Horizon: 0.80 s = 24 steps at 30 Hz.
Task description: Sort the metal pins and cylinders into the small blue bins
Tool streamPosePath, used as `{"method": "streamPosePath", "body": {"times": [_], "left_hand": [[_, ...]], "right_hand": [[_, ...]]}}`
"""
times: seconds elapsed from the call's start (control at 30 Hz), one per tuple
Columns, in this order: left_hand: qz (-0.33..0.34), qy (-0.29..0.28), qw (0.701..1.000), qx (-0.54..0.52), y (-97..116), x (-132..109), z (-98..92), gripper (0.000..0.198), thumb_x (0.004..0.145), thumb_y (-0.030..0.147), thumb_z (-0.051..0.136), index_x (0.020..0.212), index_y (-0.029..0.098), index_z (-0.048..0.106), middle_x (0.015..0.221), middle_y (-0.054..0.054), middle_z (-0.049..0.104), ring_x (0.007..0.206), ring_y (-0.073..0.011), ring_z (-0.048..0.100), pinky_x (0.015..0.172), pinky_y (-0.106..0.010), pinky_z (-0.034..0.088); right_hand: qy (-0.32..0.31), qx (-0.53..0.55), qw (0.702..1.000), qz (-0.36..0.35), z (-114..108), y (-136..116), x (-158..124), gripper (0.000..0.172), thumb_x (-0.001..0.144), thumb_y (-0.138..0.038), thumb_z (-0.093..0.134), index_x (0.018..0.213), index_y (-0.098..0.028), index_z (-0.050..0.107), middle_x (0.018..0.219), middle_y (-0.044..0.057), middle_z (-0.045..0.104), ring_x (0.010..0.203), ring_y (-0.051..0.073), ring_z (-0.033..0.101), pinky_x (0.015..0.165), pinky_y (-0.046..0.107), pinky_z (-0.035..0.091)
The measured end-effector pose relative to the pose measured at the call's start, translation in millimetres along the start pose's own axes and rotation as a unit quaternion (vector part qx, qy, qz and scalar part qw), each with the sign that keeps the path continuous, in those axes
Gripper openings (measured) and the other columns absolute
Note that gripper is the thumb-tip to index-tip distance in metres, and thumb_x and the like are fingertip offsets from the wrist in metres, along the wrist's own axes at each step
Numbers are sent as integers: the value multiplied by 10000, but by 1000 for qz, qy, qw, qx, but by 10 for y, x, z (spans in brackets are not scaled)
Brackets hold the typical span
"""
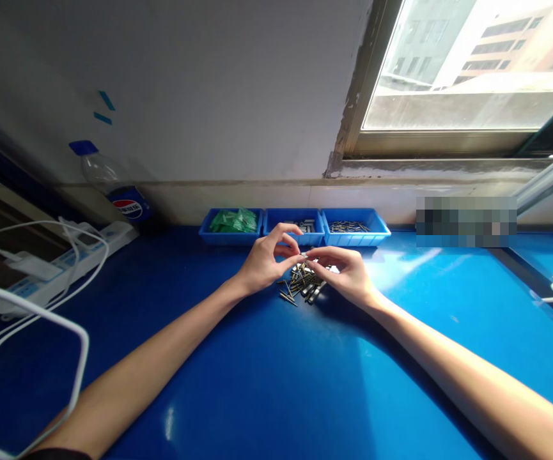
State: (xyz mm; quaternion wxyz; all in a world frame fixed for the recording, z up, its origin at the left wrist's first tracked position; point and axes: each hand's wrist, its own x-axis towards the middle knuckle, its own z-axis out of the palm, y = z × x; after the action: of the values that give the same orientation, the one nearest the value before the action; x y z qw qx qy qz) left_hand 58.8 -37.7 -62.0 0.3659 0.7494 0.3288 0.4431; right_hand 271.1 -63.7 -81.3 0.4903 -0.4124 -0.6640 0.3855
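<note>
"How many hands are seen, and how are their fingers set?"

"Two. On the right hand (350, 273), thumb and forefinger are closed to a pinch on one small pale piece (304, 255). The left hand (264, 260) is brought up to it from the other side, its forefinger arched; whether the piece is also gripped there cannot be told."

"Where is that piece held?"

"Just above one heap of slim metal pins (300, 281) on the blue tabletop (257, 370). The pins are too tangled to be counted."

"And behind?"

"Three blue bins are lined up: green packets (234, 221) are held in the left bin (231, 239), grey pieces (308, 226) in the middle bin (312, 239), more thin pins (350, 227) in the right bin (357, 239)."

"Anything further left?"

"One Pepsi bottle (130, 203) and one power strip (117, 239) are seen."
</note>
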Motion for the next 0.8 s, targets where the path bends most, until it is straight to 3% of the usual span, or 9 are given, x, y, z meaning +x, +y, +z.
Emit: {"method": "streamPosePath", "body": {"times": [0.13, 0.23, 0.27, 0.33, 0.4, 0.5, 0.67, 0.8], "left_hand": [[-7, 2, 1000, 7, -8, 6, 7, 448, 857, 275, 792, 1235, 232, 554, 943, 8, 675, 782, -136, 734, 800, -284, 632], [-6, -19, 997, 70, 40, 42, -80, 296, 883, 285, 761, 1127, 205, 613, 933, -12, 696, 786, -148, 724, 781, -281, 608], [-2, -44, 994, 100, 70, 58, -132, 221, 893, 290, 749, 1059, 193, 641, 912, -20, 704, 782, -152, 715, 764, -275, 592], [14, -153, 976, 155, 139, 89, -252, 172, 883, 315, 764, 974, 184, 698, 897, -35, 725, 791, -163, 697, 739, -268, 560], [18, -252, 953, 167, 196, 112, -365, 235, 833, 343, 821, 982, 182, 737, 896, -39, 741, 781, -163, 689, 699, -249, 534], [11, -317, 931, 179, 217, 125, -454, 321, 759, 380, 886, 969, 175, 759, 863, -39, 742, 760, -162, 686, 653, -230, 500], [4, -340, 917, 210, 152, 112, -421, 271, 725, 319, 911, 881, 161, 755, 804, -26, 727, 706, -149, 661, 605, -218, 456], [2, -332, 916, 224, 141, 95, -395, 165, 769, 264, 870, 834, 164, 757, 764, -17, 714, 663, -140, 647, 585, -218, 439]], "right_hand": [[6, 74, 995, 67, -14, -59, 34, 320, 788, -470, 845, 958, -201, 817, 854, 72, 815, 721, 231, 762, 680, 360, 628], [88, 76, 991, 64, -64, -36, 91, 311, 764, -458, 869, 938, -206, 813, 822, 70, 805, 713, 240, 764, 720, 397, 644], [133, 70, 987, 53, -90, -17, 113, 304, 782, -449, 858, 953, -203, 807, 859, 82, 809, 737, 244, 769, 746, 409, 645], [211, 57, 975, 22, -153, 28, 156, 325, 836, -427, 819, 1062, -195, 783, 1031, 124, 808, 832, 258, 783, 814, 435, 641], [228, 44, 973, -3, -214, 67, 186, 431, 877, -409, 780, 1254, -213, 713, 1246, 152, 756, 925, 268, 786, 861, 459, 636], [214, 24, 976, -15, -246, 88, 184, 504, 892, -402, 755, 1357, -247, 639, 1267, 142, 744, 869, 250, 779, 809, 448, 639], [172, -78, 981, -49, -125, 46, 73, 246, 927, -345, 692, 1148, -239, 704, 1049, 77, 783, 764, 202, 709, 718, 366, 592], [84, -217, 966, -117, -41, 35, -16, 161, 952, -300, 642, 1072, -234, 725, 1015, 66, 767, 555, 136, 531, 595, 334, 505]]}}
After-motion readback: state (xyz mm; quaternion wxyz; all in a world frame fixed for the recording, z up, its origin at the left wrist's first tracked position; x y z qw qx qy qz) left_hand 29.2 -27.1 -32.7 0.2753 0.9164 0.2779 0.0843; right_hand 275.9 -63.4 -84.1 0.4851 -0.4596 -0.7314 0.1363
